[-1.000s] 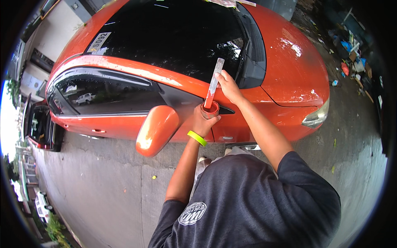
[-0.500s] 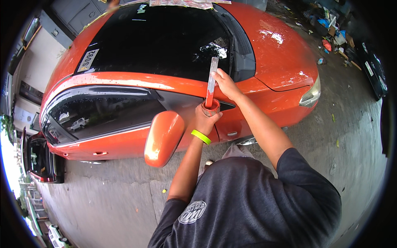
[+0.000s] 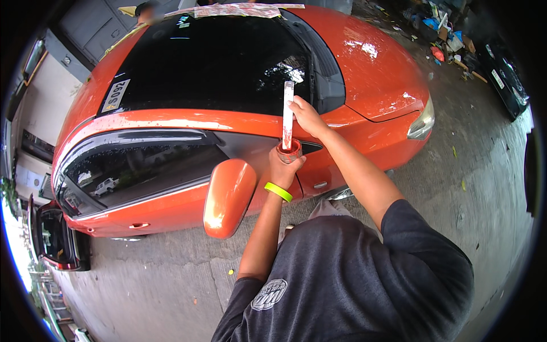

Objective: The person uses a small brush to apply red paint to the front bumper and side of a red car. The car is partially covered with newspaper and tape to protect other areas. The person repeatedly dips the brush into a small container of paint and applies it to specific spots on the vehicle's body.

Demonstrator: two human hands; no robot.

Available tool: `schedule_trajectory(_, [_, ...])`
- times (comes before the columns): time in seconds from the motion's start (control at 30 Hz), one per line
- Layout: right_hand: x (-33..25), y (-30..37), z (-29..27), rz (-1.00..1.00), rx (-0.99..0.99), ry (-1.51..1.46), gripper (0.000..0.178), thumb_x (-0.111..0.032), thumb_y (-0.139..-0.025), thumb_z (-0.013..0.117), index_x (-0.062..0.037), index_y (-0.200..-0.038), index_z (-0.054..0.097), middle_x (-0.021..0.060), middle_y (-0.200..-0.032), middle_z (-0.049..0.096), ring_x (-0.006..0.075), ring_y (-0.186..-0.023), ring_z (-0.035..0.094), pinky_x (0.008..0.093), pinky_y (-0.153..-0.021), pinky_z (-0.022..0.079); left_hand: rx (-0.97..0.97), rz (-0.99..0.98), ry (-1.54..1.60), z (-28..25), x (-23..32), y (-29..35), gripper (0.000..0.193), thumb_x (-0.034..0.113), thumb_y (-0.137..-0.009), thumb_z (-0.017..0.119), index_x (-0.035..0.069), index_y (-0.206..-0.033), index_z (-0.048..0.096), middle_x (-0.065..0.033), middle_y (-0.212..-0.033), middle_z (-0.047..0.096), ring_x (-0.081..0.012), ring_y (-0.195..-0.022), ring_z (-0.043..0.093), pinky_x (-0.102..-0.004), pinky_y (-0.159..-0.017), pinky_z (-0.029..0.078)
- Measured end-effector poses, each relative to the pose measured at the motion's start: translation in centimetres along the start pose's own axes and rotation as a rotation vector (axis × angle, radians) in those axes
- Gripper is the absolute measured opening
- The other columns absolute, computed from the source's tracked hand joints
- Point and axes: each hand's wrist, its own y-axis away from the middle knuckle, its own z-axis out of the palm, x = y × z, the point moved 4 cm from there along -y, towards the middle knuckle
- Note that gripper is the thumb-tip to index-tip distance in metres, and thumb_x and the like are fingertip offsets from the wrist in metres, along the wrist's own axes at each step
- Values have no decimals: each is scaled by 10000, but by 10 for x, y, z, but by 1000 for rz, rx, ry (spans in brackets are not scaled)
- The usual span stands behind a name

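Observation:
My left hand (image 3: 279, 170), with a lime-green band at the wrist, is wrapped round a small paint-smeared can (image 3: 296, 155) with red paint inside. Between the thumb and fingers of my right hand (image 3: 308, 117) is a flat metal stir stick (image 3: 288, 111). It stands nearly upright, its lower end down in the can and smeared red. Most of the can's side is hidden by my left fingers. Both hands are in front of an orange car (image 3: 376, 74), by its windshield pillar and just beyond its orange side mirror (image 3: 229, 196).
Printed sheets (image 3: 239, 9) lie along the car's far edge, and another person (image 3: 147, 12) is partly visible beyond it. Litter (image 3: 450, 40) is heaped at the far right beside a dark car part (image 3: 505, 82). A dark red vehicle (image 3: 57, 233) stands at left on the concrete floor (image 3: 165, 285).
The stick has turned in the can, its broad face now pale and bright, and leans less to the right. My view has shifted slightly; the person beyond the car shows more.

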Motion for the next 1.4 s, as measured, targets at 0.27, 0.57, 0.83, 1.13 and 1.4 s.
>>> schedule_trajectory(0.27, [4,-9,-3,34,-7,90,282,-291,-1127,512,-25,-1114,605,23,-858,605,131,-773,561,328,-726,479,-25,-21,11,1,1,0,813,300,-691,927,-37,-1329,551,-196,-1318,534,-323,-1252,533,-438,-1085,450])
schedule_trajectory(0.57, [-10,5,-2,73,-71,-95,270,-303,-1137,503,-58,-1117,614,-2,-921,610,93,-840,553,291,-792,481,94,112,-103,1,-18,-4,817,296,-696,922,-28,-1348,550,-213,-1311,550,-354,-1268,524,-463,-1104,438])
schedule_trajectory(0.83, [1,4,2,16,-52,-82,257,-283,-1138,502,-57,-1076,608,5,-903,612,99,-827,568,293,-807,493,163,218,-25,-1,-1,1,532,198,-670,921,-5,-1087,661,-141,-1043,688,-282,-982,661,-413,-908,527])
schedule_trajectory(1.13, [-1,-4,-9,-27,-134,7,289,-320,-1152,487,-59,-1090,595,0,-991,621,82,-879,572,278,-801,496,265,115,-69,2,-19,9,718,253,-677,924,0,-1268,604,-187,-1227,618,-343,-1190,585,-426,-1071,462])
schedule_trajectory(1.4, [-21,-12,-2,-87,-364,99,236,-259,-1161,460,-57,-1074,543,2,-963,571,86,-858,558,290,-782,508,411,-7,-27,22,-32,13,828,269,-670,903,-12,-1372,564,-218,-1341,571,-373,-1299,554,-438,-1147,444])
